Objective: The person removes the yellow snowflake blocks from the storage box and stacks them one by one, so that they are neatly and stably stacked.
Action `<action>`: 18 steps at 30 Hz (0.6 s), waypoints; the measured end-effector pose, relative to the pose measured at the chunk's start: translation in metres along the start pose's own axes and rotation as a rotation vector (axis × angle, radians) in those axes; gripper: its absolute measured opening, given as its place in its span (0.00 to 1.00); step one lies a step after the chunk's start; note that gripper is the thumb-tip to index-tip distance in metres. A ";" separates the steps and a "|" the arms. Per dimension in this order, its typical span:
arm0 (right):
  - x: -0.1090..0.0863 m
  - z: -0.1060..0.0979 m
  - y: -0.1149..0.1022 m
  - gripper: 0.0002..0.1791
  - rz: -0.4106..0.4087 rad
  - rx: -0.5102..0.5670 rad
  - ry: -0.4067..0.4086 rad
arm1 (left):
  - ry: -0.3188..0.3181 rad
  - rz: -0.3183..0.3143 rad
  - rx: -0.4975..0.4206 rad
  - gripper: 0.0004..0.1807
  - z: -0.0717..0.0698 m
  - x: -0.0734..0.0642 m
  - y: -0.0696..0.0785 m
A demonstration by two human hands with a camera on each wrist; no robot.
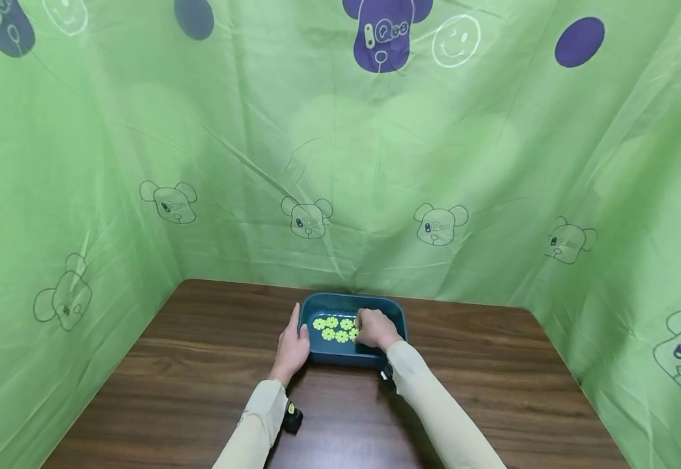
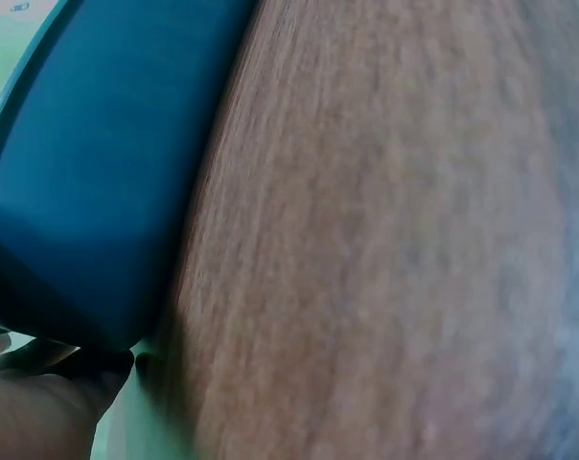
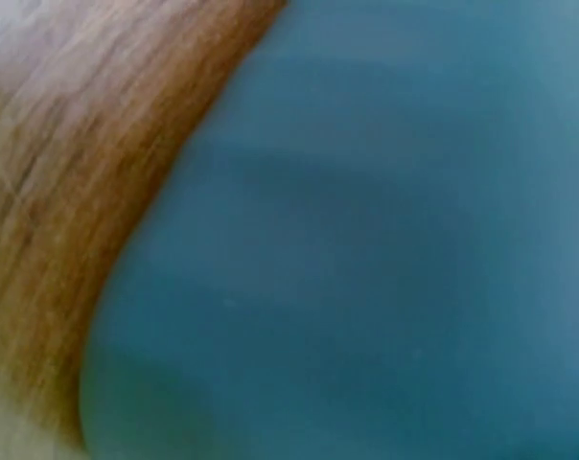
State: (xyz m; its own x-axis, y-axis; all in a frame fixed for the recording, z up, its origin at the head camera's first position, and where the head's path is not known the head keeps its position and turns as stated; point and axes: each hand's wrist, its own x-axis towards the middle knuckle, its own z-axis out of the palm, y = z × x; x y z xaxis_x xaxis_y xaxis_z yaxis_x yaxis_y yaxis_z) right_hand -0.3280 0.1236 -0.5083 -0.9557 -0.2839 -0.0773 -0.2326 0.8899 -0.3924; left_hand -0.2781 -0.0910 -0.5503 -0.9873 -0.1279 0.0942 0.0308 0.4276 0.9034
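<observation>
A dark teal rectangular tray (image 1: 329,358) sits on the table, with several yellow-green flower-shaped pieces (image 1: 329,334) in loose rows on its floor. My left hand (image 1: 291,350) lies against the tray's left side, index finger straight along the wall and thumb by the near left corner. In the left wrist view, fingers of that hand (image 2: 40,402) meet the end of the tray's outer wall. My right hand (image 1: 375,329) reaches over the near right rim into the tray, fingers curled downward beside a flower piece it partly covers. Its fingertips are hidden, so I cannot tell whether they pinch a piece.
The dark wood table (image 1: 200,378) extends to both sides and in front of the tray. A green printed curtain (image 1: 352,247) hangs behind and along both sides, close beyond the tray's far rim. Small black devices (image 1: 291,417) are strapped at the wrists.
</observation>
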 end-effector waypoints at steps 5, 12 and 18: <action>-0.002 0.001 -0.002 0.15 -0.010 -0.008 0.001 | 0.003 -0.025 -0.027 0.33 -0.001 -0.003 -0.001; -0.009 -0.014 -0.004 0.11 -0.102 0.097 0.025 | 0.006 -0.014 -0.025 0.32 -0.001 -0.001 -0.001; -0.020 -0.044 0.013 0.16 -0.147 0.191 0.173 | 0.008 -0.008 -0.011 0.32 -0.001 0.000 0.005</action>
State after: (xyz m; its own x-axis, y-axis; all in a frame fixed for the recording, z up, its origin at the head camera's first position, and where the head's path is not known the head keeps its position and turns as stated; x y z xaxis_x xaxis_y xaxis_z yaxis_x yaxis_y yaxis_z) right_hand -0.3197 0.1565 -0.4714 -0.9345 -0.3256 0.1440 -0.3487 0.7558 -0.5542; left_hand -0.2774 -0.0900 -0.5458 -0.9862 -0.1387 0.0906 0.0249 0.4167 0.9087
